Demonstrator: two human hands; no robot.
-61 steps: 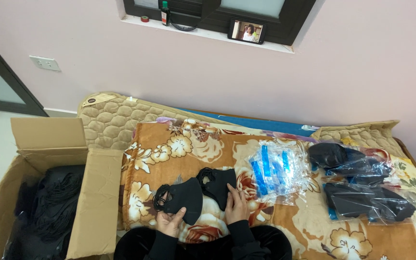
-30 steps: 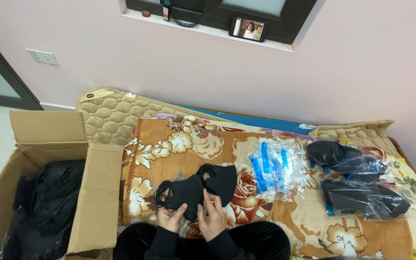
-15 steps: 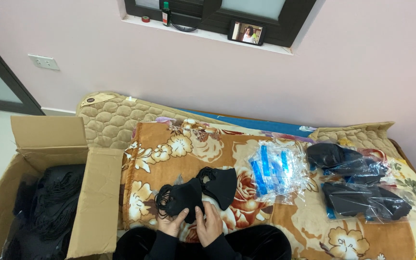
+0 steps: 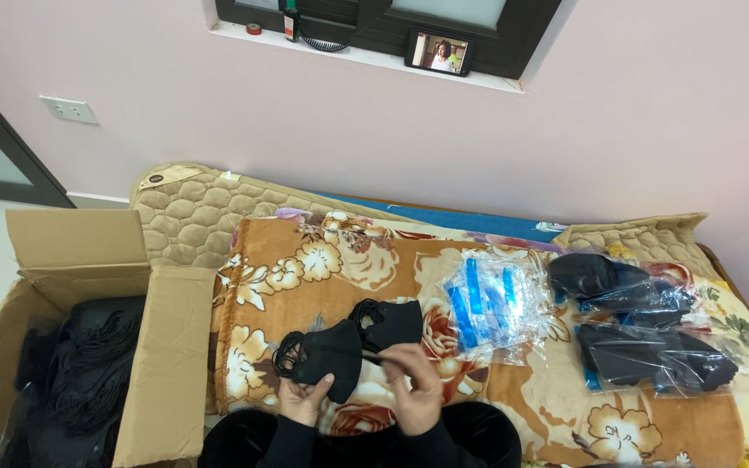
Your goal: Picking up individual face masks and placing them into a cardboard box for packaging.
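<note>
Hands (image 4: 305, 400) (image 4: 413, 390) hold two masks (image 4: 331, 351) (image 4: 389, 322).

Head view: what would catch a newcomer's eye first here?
Two hands at bottom centre: the left hand cradles a black face mask while the right hand pinches its ear loop. Left stands an open cardboard box of black masks; right, on the floral blanket, lie clear bags.

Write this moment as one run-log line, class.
left hand: holds black fabric face mask | right hand: pinches its ear loop | beside: clear blue-striped plastic bags
</note>
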